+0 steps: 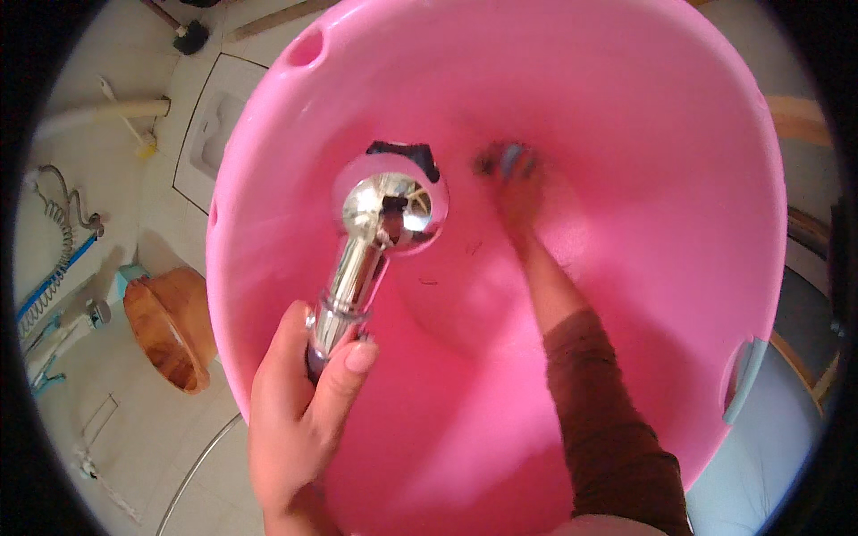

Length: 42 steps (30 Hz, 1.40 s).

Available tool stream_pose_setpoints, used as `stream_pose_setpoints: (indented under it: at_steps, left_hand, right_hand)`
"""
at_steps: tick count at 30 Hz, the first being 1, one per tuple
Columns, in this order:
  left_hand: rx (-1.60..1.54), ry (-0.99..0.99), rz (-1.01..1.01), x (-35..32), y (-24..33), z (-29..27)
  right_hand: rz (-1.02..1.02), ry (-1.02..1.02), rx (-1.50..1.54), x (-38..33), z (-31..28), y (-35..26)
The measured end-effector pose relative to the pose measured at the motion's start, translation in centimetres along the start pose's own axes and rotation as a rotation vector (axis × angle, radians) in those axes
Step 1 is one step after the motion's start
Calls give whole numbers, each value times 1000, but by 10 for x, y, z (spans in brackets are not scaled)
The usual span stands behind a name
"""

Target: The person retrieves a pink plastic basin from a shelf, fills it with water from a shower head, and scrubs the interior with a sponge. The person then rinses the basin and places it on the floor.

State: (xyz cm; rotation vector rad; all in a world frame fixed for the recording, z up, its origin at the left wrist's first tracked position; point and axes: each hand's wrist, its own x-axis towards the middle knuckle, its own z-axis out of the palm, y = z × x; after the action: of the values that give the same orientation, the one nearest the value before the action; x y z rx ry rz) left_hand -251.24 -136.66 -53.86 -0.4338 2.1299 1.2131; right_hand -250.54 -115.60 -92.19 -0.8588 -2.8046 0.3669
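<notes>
Shower head, chrome and gleaming, is held over the left part of the big pink tub, its handle wrapped in the person's left hand. Deep inside the tub, the right hand is at a blurred bluish-grey thing; I can't tell whether its fingers close on it.

Pink tub, silver shower head, brown sleeve, orange-brown basin.
</notes>
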Motion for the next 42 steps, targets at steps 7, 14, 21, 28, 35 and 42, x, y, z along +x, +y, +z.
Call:
stream_pose_setpoints:
  at_steps: [7,14,21,28,35,42]
  left_hand:
    - [-22,-21,5,-1,-3,-5]
    - [-26,-57,16,-2,-6,-8]
    - [-7,25,-54,-4,-2,-2]
    - [-61,47,-21,-9,-3,0]
    - [-51,100,28,-13,-2,-1]
    - [-21,40,111,-4,-14,-18]
  right_hand:
    - [-849,-410,24,-49,-26,16]
    - [-172,-29,-106,-15,13,-8]
    - [-1000,-405,353,-70,-21,-38]
    - [71,-77,338,-37,-11,-73]
    - [-97,-430,282,-244,45,-99]
    - [-563,-1371,11,-240,-151,77]
